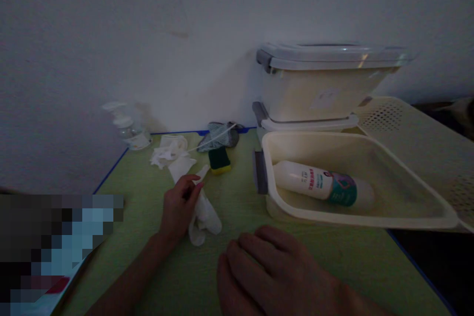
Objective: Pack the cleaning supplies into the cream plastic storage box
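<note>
Thumb and forefinger of my left hand are pinched on a limp white cloth, thin and soft-looking with rounded ends, which lies on the green table. My right hand is nearer to me, back up, its fingers curled and close together. Its fingertips and palm are turned down, so anything under them is hidden. Crumpled white tissues lie just beyond my left hand. Past the white cloth sits a green and yellow sponge, and behind that a grey mesh cloth.
A clear pump bottle stands at the table's back left. On the right, an open cream bin holds a white and teal bottle on its side. Behind it rises a lidded storage box; a perforated white basket is farther right.
</note>
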